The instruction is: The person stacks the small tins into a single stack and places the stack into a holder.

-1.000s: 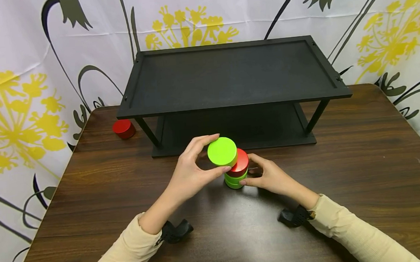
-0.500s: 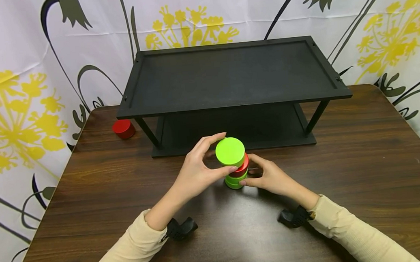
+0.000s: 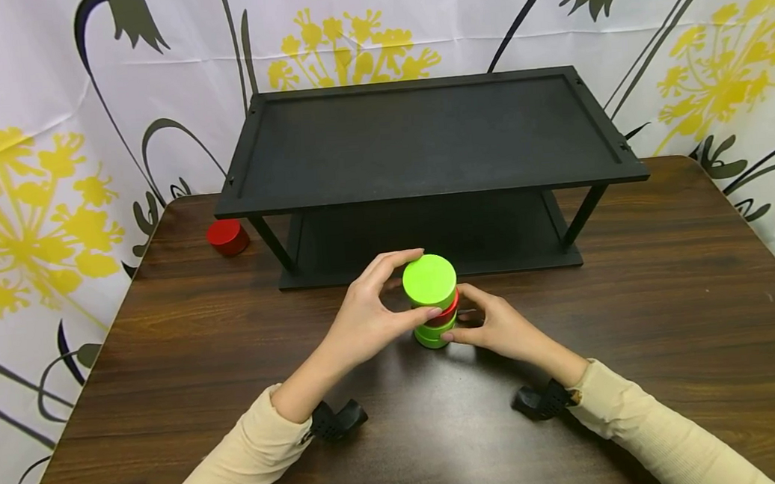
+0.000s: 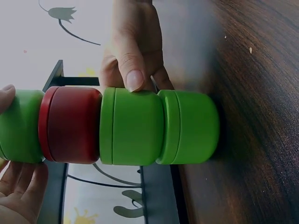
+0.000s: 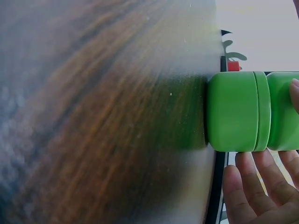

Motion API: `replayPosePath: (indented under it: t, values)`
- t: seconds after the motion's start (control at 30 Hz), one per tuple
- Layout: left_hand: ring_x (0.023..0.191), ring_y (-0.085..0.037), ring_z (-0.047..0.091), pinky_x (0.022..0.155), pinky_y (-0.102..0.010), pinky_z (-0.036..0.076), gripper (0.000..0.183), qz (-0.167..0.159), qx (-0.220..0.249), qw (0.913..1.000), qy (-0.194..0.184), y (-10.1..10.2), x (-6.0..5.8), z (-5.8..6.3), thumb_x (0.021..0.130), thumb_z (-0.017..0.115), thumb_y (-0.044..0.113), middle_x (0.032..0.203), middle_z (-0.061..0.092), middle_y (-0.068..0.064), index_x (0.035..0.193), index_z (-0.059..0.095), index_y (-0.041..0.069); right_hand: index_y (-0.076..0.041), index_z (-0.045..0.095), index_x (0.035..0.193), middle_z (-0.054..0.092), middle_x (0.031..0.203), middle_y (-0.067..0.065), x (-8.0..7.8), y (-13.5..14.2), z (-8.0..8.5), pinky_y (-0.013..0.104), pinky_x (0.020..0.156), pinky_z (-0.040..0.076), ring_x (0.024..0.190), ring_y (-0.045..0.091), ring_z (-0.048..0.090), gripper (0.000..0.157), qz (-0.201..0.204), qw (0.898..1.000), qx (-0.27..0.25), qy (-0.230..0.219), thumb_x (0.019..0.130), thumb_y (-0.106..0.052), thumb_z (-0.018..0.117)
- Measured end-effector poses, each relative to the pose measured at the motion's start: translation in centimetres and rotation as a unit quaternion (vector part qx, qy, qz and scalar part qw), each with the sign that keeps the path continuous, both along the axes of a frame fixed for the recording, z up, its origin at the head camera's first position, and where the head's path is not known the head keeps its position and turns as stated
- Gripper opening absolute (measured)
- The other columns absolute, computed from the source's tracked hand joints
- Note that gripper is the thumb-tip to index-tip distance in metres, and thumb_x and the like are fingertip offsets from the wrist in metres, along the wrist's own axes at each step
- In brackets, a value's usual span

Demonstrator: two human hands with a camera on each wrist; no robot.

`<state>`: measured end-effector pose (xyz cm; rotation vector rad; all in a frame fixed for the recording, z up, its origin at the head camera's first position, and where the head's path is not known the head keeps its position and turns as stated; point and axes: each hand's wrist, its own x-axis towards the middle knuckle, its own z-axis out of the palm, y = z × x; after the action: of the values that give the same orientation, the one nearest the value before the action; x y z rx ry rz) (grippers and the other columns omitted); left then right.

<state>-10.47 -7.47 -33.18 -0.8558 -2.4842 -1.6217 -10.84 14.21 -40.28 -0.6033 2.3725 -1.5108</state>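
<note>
Nearest you, the black wrist devices (image 3: 336, 423) sit at your cream sleeves (image 3: 247, 448), over the brown table (image 3: 443, 455). Beyond them, your left hand (image 3: 367, 311) pinches the top green jar (image 3: 429, 279) between thumb and fingers, from the left. Your right hand (image 3: 497, 326) curls about the second green jar (image 4: 138, 128) from the right, its thumb against that jar's side. The stack's long axis is upright: a bottom green jar (image 4: 194, 128) on the table, then the second green one, a red jar (image 4: 74, 126), and the top one, which looks in line and in contact with the red. Your left hand is nearer the top, your right nearer the base. The black shelf (image 3: 421, 142) stands just beyond; a lone red jar (image 3: 228, 236) lies far left, before the patterned curtain (image 3: 190, 31).
</note>
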Motion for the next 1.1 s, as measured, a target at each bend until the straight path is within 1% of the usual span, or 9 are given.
replayPosePath:
  t: [0.17, 0.3, 0.57, 0.77, 0.97, 1.1]
  values:
    - [0.115, -0.02, 0.057, 0.098, -0.03, 0.052, 0.067, 0.001, -0.002, 1.0, -0.001, 0.03, -0.15, -0.18, 0.072, 0.082, 0.008, 0.126, 0.056, -0.009, 0.132, 0.052, 0.005, -0.004, 0.05, 0.13, 0.059, 0.125, 0.014, 0.01, -0.04, 0.02, 0.042, 0.099, 0.051, 0.118, 0.031, 0.058, 0.056, 0.0, 1.0, 0.002, 0.002, 0.081, -0.014, 0.076]
    - [0.117, -0.021, 0.056, 0.099, -0.03, 0.051, 0.068, -0.005, -0.001, 1.0, -0.001, 0.1, -0.23, -0.26, 0.073, 0.082, 0.008, 0.128, 0.055, -0.009, 0.133, 0.05, 0.005, -0.004, 0.05, 0.13, 0.059, 0.125, 0.014, 0.01, -0.07, 0.04, 0.042, 0.099, 0.051, 0.118, 0.031, 0.057, 0.056, -0.001, 1.0, 0.0, 0.001, 0.081, -0.014, 0.076]
    - [0.119, -0.025, 0.056, 0.099, -0.028, 0.05, 0.069, -0.013, 0.002, 0.9998, -0.014, 0.17, -0.29, -0.39, 0.074, 0.08, 0.008, 0.13, 0.054, -0.01, 0.135, 0.048, 0.005, -0.004, 0.049, 0.13, 0.058, 0.125, 0.014, -0.03, -0.08, 0.12, 0.042, 0.099, 0.051, 0.119, 0.032, 0.057, 0.056, 0.0, 1.0, 0.004, -0.005, 0.081, -0.014, 0.075]
    - [0.119, -0.023, 0.055, 0.101, -0.028, 0.05, 0.069, -0.015, 0.0, 0.9998, -0.016, 0.16, -0.36, -0.43, 0.075, 0.08, 0.009, 0.13, 0.053, -0.009, 0.136, 0.048, 0.006, -0.004, 0.048, 0.132, 0.058, 0.127, 0.015, -0.06, -0.05, 0.16, 0.042, 0.099, 0.051, 0.119, 0.033, 0.057, 0.058, 0.0, 1.0, 0.009, -0.006, 0.082, -0.014, 0.075]
    - [0.119, -0.023, 0.056, 0.101, -0.03, 0.05, 0.07, -0.016, -0.004, 0.9994, -0.031, 0.09, -0.37, -0.48, 0.076, 0.08, 0.01, 0.131, 0.051, -0.01, 0.137, 0.047, 0.007, -0.003, 0.047, 0.133, 0.057, 0.128, 0.015, -0.02, -0.03, 0.16, 0.042, 0.1, 0.05, 0.12, 0.032, 0.056, 0.059, 0.0, 1.0, 0.007, -0.008, 0.082, -0.014, 0.075]
    - [0.12, -0.023, 0.055, 0.1, -0.031, 0.05, 0.071, -0.017, 0.001, 0.999, -0.042, -0.09, -0.38, -0.46, 0.076, 0.079, 0.01, 0.133, 0.05, -0.01, 0.138, 0.046, 0.008, -0.004, 0.047, 0.133, 0.057, 0.129, 0.015, 0.01, -0.02, 0.15, 0.042, 0.101, 0.05, 0.121, 0.032, 0.055, 0.059, -0.001, 1.0, 0.007, -0.011, 0.082, -0.014, 0.075]
